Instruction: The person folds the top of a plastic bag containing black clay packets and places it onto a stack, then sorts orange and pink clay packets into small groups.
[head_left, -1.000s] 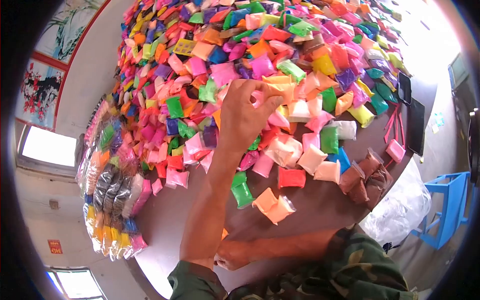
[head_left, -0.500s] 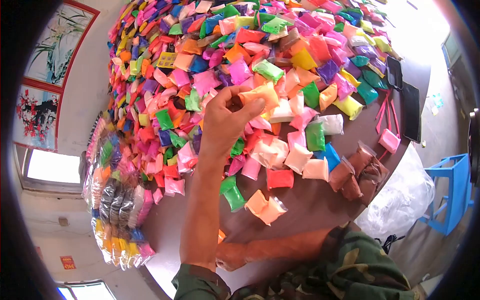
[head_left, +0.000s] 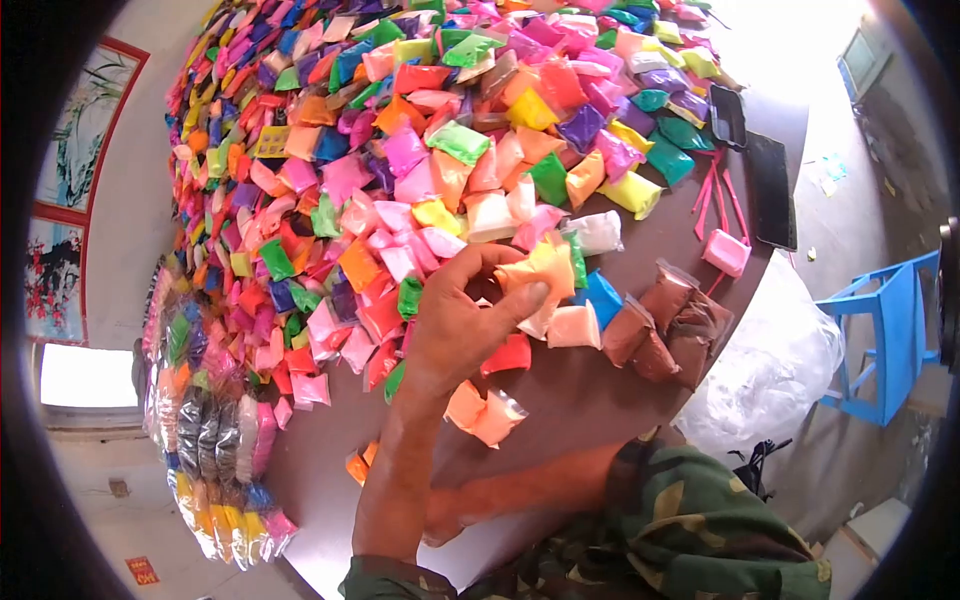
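My left hand [head_left: 460,320] pinches a light orange packet [head_left: 540,278] between thumb and fingers, above the front of a big pile of colourful packets. Under it, partly covered, is a peach packet [head_left: 573,326] beside a blue one [head_left: 600,297]. Nearer me, a pair of orange-peach packets [head_left: 490,412] lies on the brown table [head_left: 560,425]. My right hand [head_left: 445,515] rests low at the table's near edge, mostly behind my left forearm, so its fingers are hidden. Left of that forearm are orange packets [head_left: 362,463].
Brown packets [head_left: 670,330] sit in a cluster at the right. Behind them are a pink packet with ribbons [head_left: 726,252] and a black tray [head_left: 772,190]. Long clear bags of packets [head_left: 210,450] hang over the left edge. A blue stool [head_left: 880,340] and clear plastic sheeting [head_left: 770,360] stand right.
My left hand has come down and nearer me, still pinching the light orange packet. The camera view has turned right, so the pile appears further left. Orange packets now show left of my forearm.
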